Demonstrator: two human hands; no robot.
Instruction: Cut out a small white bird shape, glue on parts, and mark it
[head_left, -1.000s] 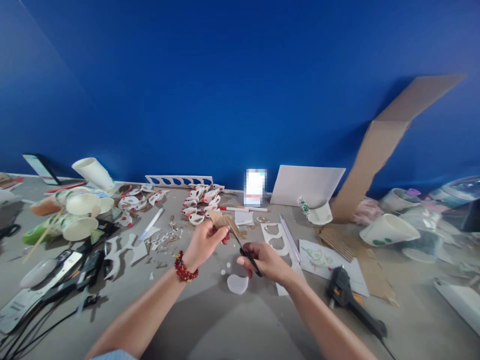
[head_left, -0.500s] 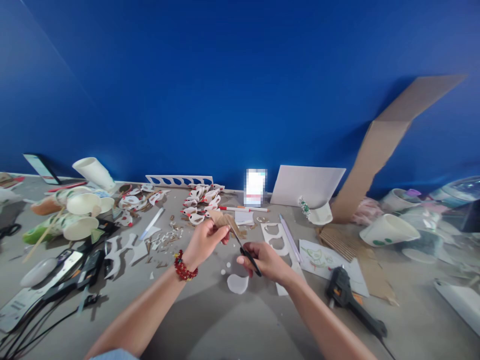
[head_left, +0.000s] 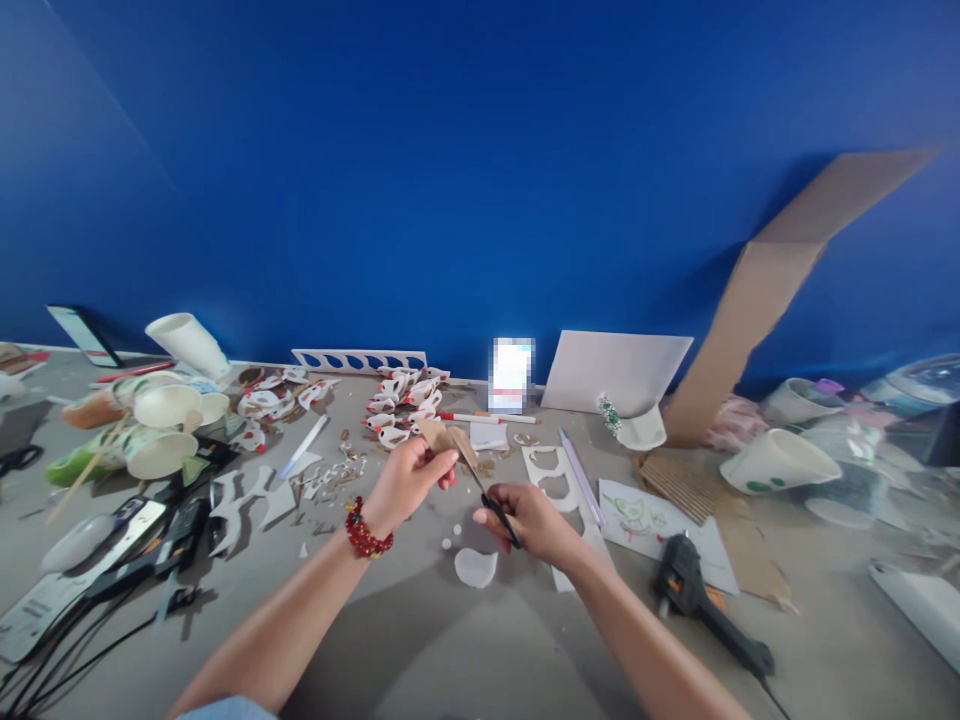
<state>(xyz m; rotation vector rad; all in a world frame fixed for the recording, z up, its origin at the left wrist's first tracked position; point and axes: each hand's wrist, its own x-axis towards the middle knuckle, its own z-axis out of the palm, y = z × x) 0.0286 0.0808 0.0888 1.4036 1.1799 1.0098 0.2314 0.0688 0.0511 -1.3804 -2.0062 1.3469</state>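
Between the thumb and fingers of my left hand [head_left: 412, 480] is a small piece of brown cardboard [head_left: 433, 434]. My right hand [head_left: 529, 520] grips black-handled scissors [head_left: 512, 531], their blades reaching up and left to the cardboard's right edge. How far apart the blades are is hard to see. On the table below lies a white rounded paper cutout [head_left: 475, 568], with small white discs [head_left: 447, 544] beside it. Just beyond my left hand, several white bird-shaped cutouts with red beaks [head_left: 394, 435] sit in a cluster.
A black glue gun [head_left: 701, 600] lies right, near a bird drawing [head_left: 637, 510] and corrugated cardboard [head_left: 679, 485]. White cut-out card strips [head_left: 559, 480] lie nearer. Paper cups [head_left: 161, 450], a mouse [head_left: 79, 545] and cables are left. A lit phone [head_left: 511, 375] stands against the blue wall.
Almost nothing differs. My left wrist has shifted very slightly left, and both hands keep their hold on the cardboard and scissors.
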